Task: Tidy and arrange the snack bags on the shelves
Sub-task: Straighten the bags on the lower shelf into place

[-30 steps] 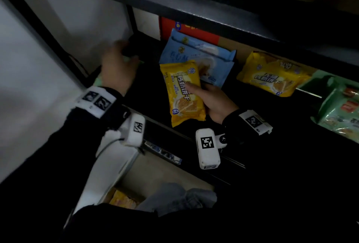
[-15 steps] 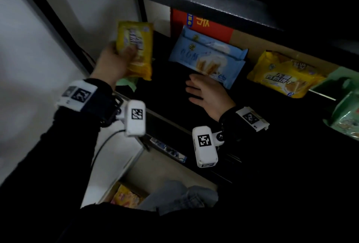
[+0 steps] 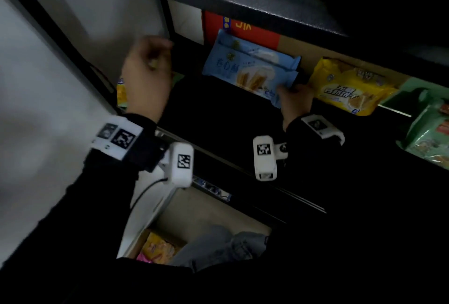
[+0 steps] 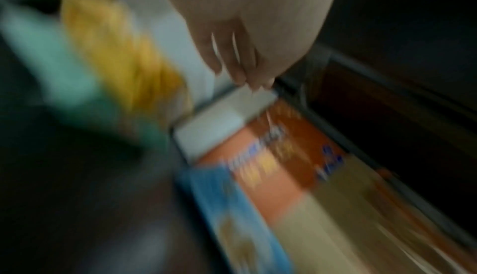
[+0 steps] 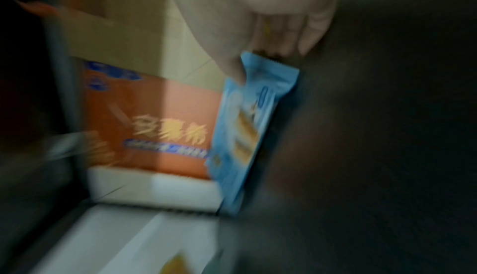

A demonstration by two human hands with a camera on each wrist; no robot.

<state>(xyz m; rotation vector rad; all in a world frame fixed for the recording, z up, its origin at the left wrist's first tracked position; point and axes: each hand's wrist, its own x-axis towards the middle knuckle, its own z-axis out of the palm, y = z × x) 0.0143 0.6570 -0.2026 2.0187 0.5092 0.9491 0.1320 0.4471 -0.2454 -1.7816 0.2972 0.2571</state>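
While the blue snack bag (image 3: 252, 70) leans against the orange box (image 3: 243, 29) at the back of the shelf (image 3: 218, 119), the right hand (image 3: 295, 102) pinches its right end, thumb on the front and fingers (image 5: 281, 31) curled behind. Raised at the shelf's left end, the left hand (image 3: 145, 75) holds nothing, fingers (image 4: 232, 62) loosely together, just beside a yellow bag (image 4: 116, 49).

Blue snack bag (image 3: 251, 70): leaning against orange carton (image 3: 243, 29), right end pinched. Yellow bag (image 3: 349, 87): right of carton. Green bags (image 3: 430, 133): far right. Small yellow bag (image 3: 120, 91): far left, upright.
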